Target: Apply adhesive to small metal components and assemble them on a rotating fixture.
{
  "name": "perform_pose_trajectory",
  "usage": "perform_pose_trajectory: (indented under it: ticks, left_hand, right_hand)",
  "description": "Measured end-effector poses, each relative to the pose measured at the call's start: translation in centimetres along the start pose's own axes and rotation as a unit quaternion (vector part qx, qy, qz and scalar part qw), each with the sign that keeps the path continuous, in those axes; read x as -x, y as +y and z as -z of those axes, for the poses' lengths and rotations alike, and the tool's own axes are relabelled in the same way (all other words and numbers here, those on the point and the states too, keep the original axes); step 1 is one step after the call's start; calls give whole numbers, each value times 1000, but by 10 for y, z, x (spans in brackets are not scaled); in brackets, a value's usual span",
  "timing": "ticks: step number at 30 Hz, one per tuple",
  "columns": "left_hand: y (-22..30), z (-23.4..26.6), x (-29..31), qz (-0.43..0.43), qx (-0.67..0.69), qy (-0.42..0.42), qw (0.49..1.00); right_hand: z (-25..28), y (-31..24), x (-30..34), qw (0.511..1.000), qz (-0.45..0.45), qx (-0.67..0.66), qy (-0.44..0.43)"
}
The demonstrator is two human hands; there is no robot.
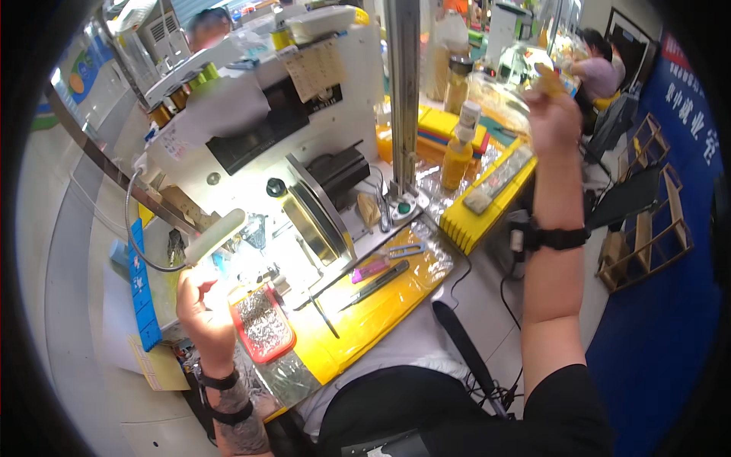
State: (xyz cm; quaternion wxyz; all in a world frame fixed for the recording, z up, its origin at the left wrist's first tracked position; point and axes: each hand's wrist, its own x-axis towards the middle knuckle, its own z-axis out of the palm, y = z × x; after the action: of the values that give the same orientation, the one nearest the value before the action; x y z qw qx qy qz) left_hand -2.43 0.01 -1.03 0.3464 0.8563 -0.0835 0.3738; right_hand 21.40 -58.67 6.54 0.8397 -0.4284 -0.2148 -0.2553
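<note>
My left hand (pixel 205 312) is at the left of the bench, just under the white head of a bent-neck lamp (pixel 217 238). Its fingers curl in toward the thumb, and glare hides whatever they may pinch. Beside it lies a red-rimmed tray (pixel 263 327) of small silvery pieces. My right hand (pixel 553 122) is raised at the far right, fingers closed, with a small yellowish thing (pixel 547 80) at the fingertips that is too blurred to name. Straight ahead stands a machine (pixel 316 221) with a curved metal front, brightly lit at its base.
Tweezers (pixel 375 285), a pink lighter-like piece (pixel 370 270) and blue snips (pixel 406 250) lie on the yellow mat (pixel 350 335). A yellow bottle (pixel 457 161) stands near a yellow block (pixel 487 198). A metal post (pixel 403 91) rises behind. Another person (pixel 598 68) sits at the far right.
</note>
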Motion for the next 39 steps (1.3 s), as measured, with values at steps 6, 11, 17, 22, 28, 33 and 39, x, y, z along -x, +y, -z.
perform_pose_trajectory:
  ticks: [6, 11, 17, 22, 28, 33, 39]
  left_hand:
    - [-33, 3, 23, 12, 76, 85, 993]
    - [-38, 7, 40, -30, -36, 92, 995]
    - [-53, 6, 46, -13, -12, 110, 994]
    - [-52, 2, 47, 44, 10, 142, 989]
    - [-50, 5, 51, 51, 13, 136, 989]
    - [-42, 8, 49, 26, 9, 122, 992]
    - [-46, 13, 53, 35, 8, 122, 992]
  right_hand:
    - [-114, -101, -36, 989, 147, -17, -22]
    - [-285, -74, -16, 968, 74, 150, -186]
    - [-342, -61, -78, 993, 27, 68, -96]
    - [-343, -61, -96, 997, 14, 66, -27]
    - [-335, -68, -95, 994, -34, 78, -63]
    - [-332, -69, -97, 987, -35, 135, -74]
    - [-316, -24, -54, 994, -105, 26, 19]
